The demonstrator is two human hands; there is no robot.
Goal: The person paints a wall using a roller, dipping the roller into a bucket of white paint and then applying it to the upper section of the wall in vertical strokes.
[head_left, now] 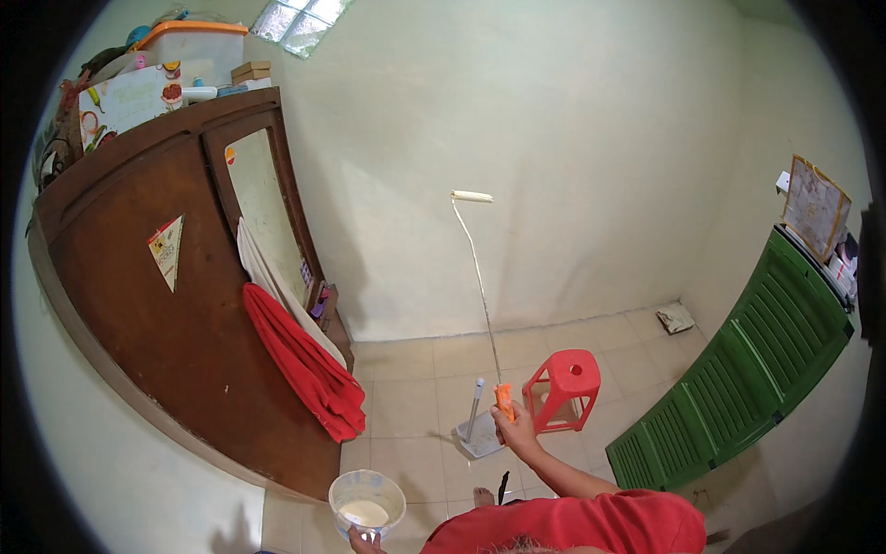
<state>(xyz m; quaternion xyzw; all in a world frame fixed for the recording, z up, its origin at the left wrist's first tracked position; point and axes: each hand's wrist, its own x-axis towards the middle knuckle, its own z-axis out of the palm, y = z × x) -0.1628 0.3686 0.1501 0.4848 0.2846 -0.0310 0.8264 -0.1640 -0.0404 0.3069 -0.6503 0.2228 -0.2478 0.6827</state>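
Observation:
My right hand [517, 427] is wrapped round the orange handle of a long paint roller [482, 291]. Its thin wire shaft runs up and away from me, and the pale roller head [473, 197] is at the far wall [554, 120]; whether it touches the wall I cannot tell. At the lower left my left hand [365, 543] grips the near rim of a clear plastic tub [391, 492]. Cream-coloured paint [363, 513] lies in the bottom of the tub. Most of the left hand is cut off by the lower edge.
A brown wardrobe [138, 323] with a red cloth [305, 369] hanging on it stands left. Ahead on the tiled floor [406, 397] are a red plastic stool [577, 371] and a grey dustpan [482, 441]. A green louvred cabinet [738, 369] stands right.

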